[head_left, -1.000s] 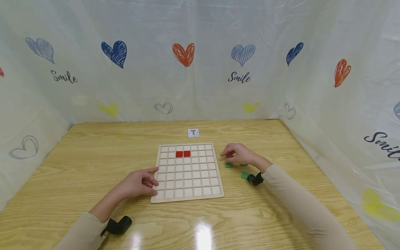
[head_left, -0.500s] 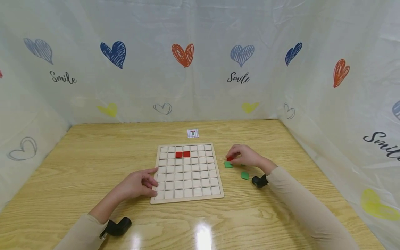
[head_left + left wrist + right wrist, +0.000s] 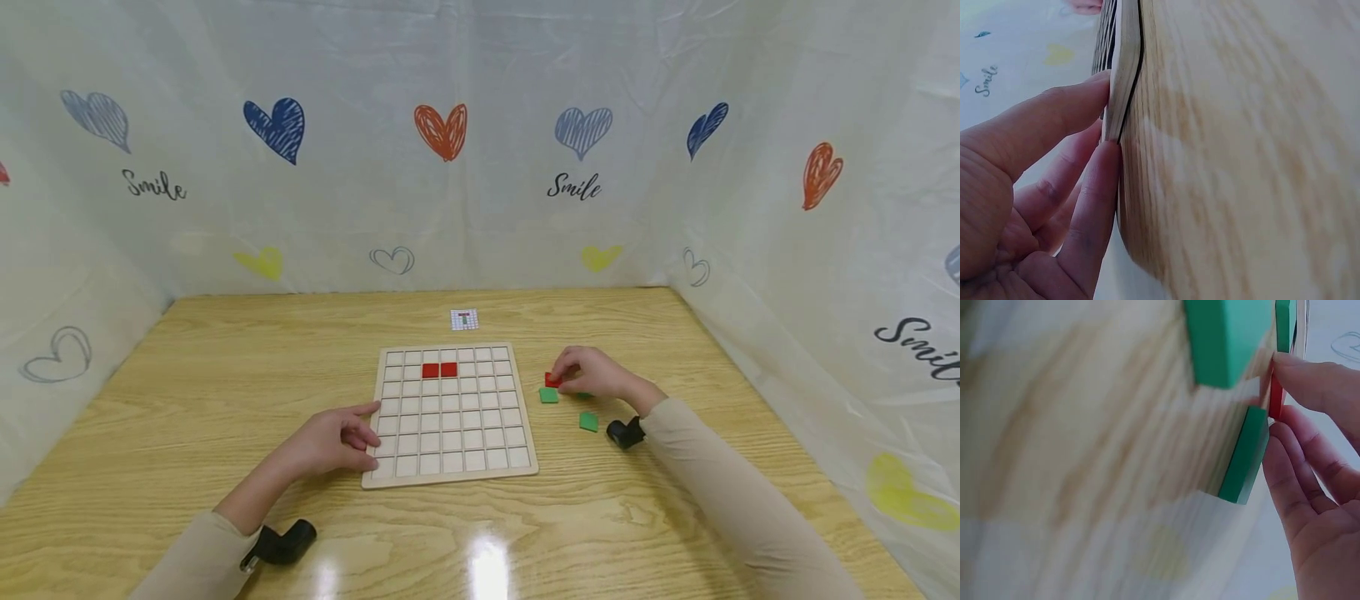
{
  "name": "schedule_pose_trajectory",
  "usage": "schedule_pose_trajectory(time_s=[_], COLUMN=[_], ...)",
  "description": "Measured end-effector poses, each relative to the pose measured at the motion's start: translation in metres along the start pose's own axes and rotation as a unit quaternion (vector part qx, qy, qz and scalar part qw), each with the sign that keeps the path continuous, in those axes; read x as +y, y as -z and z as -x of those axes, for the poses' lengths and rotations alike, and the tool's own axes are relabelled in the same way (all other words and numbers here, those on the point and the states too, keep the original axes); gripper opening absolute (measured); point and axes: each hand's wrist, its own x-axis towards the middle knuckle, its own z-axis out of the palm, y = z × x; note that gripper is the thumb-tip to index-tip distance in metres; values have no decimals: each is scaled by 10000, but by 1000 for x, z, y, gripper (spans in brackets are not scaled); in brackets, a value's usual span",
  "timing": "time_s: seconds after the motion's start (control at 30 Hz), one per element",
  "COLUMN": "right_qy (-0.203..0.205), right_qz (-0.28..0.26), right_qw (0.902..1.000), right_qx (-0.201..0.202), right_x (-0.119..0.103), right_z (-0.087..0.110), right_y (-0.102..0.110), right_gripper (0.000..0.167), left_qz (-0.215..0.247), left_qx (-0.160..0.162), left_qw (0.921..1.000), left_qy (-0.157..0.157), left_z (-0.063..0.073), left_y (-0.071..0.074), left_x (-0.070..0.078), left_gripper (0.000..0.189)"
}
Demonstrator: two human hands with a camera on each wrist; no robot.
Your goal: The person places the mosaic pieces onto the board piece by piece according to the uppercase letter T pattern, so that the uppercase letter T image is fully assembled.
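A wooden grid board [image 3: 450, 479] lies mid-table, with two red square tiles [image 3: 448, 369] side by side in its second row from the top. My left hand [image 3: 330, 440] rests against the board's left edge near the bottom corner. In the left wrist view its thumb and fingers touch the board's edge [image 3: 1125, 69] without wrapping round it. To the right of the board, my right hand [image 3: 592, 372] pinches another red tile [image 3: 1277, 397] between thumb and fingertips, low at the tabletop. Green tiles [image 3: 549, 396] lie around that hand, one partly hidden beneath it.
Behind the board lies a small printed grid card [image 3: 464, 319] with a red and green pattern. Another green tile [image 3: 588, 422] sits nearer the right wrist's black camera mount [image 3: 625, 433]. A white curtain with hearts [image 3: 510, 192] surrounds the wooden table [image 3: 225, 350].
My right hand has shifted slightly right over the tiles, and its fingers have come to a red tile that was hidden before. My left hand and the board have stayed put.
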Motion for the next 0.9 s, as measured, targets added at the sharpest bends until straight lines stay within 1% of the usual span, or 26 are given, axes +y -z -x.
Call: schedule_pose_trajectory(time_s=[0.13,0.33,0.67,0.77,0.87,0.9], right_qy=[-91,12,-70,55,293,443], right_qz=[3,94,66,44,-25,8], right_qw=[9999,9999,10000,10000,9996,9990], right_qx=[-48,-102,28,46,58,84], right_x=[0,3,3,-1,-3,-3], right_z=[-1,-3,-7,-8,-10,-10], right_y=[1,1,2,4,5,5], right_gripper=[11,10,12,13,12,11], left_qz=[92,182,126,60,32,18], left_qx=[-37,-71,-6,17,14,18], left_qw=[9999,9998,9999,10000,10000,10000], left_qy=[-24,-99,15,51,53,57], left_z=[0,2,1,0,0,0], left_y=[0,0,-1,-1,-1,-1], left_x=[1,3,3,2,2,2], left_gripper=[23,23,22,22,22,22])
